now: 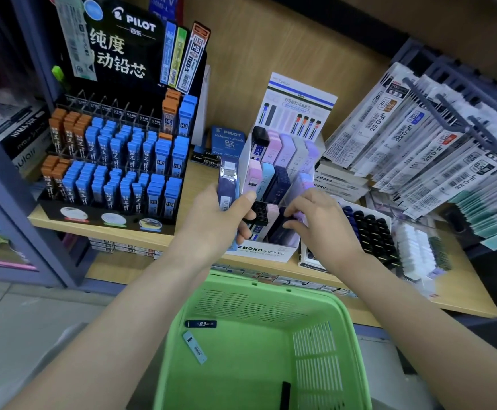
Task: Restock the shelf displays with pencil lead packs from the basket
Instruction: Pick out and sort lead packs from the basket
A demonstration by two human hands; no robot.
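At centre frame the left hand (211, 223) grips a purple lead pack (228, 182) upright, just beside the white MONO display (259, 250). The right hand (321, 223) pinches a lilac pack (300, 216) in that display's front row. The green basket (256, 306) at lower centre holds 3 packs. The black Pilot display (93, 214) stands at upper left.

Bare left hand (211, 224), bare right hand (324, 227) — forearms uncovered too
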